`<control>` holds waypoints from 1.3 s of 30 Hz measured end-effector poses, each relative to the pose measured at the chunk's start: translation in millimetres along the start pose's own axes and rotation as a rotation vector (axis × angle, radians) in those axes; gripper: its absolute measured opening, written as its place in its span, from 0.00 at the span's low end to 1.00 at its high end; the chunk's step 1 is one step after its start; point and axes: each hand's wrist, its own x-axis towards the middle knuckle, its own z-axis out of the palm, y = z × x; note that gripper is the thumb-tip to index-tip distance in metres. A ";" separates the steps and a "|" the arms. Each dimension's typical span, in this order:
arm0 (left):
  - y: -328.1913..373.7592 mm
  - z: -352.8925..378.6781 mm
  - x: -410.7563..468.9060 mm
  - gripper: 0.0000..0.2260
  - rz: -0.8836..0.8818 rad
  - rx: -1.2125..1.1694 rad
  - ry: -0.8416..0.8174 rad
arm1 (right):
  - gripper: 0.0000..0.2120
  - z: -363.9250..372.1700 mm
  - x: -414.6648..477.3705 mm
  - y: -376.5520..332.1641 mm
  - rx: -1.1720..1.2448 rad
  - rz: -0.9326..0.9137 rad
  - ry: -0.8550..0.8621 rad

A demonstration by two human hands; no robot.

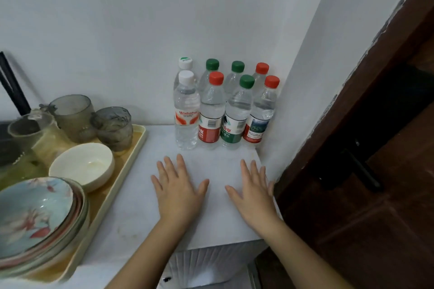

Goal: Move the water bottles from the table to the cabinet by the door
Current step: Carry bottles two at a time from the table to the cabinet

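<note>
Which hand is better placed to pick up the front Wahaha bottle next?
Left, probably. The left hand lies flat and open just in front of the Wahaha bottle; the right hand sits further over, before the red-capped end bottle.

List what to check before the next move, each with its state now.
1. Left hand free: ok, flat and open on the white cabinet top, holding nothing.
2. Right hand free: ok, also flat and open.
3. Clear plastic water bottles upright: ok, eight stand in two rows in the corner.
4. Bottles capped: ok, all eight.
5. Clearance from the beige tray of dishes: ok, a gap shows.
6. More bottles left on the table: cannot tell, no table in view.
</note>
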 end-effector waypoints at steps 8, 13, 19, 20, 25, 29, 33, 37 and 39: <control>-9.6 17.5 -85.4 0.37 -0.045 0.186 -0.001 | 0.36 -7.8 -36.4 14.4 -0.214 -0.264 -0.157; -20.9 24.8 -144.3 0.36 -0.167 0.165 0.111 | 0.36 -8.1 -63.1 7.5 -0.226 -0.482 -0.231; -41.7 20.5 -217.7 0.36 -0.398 0.144 0.158 | 0.36 6.5 -97.7 -21.5 -0.253 -0.790 -0.361; -45.7 20.7 -230.5 0.36 -0.445 0.135 0.160 | 0.36 11.0 -104.9 -26.7 -0.251 -0.848 -0.376; -67.1 33.1 -293.3 0.37 -0.663 0.113 0.112 | 0.35 48.5 -140.9 -46.4 -0.288 -1.099 -0.524; -81.0 46.6 -341.9 0.36 -0.858 0.033 0.028 | 0.34 88.2 -171.0 -52.2 -0.444 -1.177 -0.692; -91.1 57.7 -396.6 0.35 -1.040 -0.038 -0.097 | 0.34 122.5 -212.4 -61.2 -0.653 -1.253 -0.854; -99.5 63.0 -458.8 0.34 -1.193 -0.182 -0.198 | 0.34 150.4 -268.0 -73.8 -0.841 -1.341 -0.952; -102.9 63.2 -489.4 0.34 -1.246 -0.240 -0.208 | 0.34 161.0 -299.1 -79.4 -0.898 -1.387 -0.969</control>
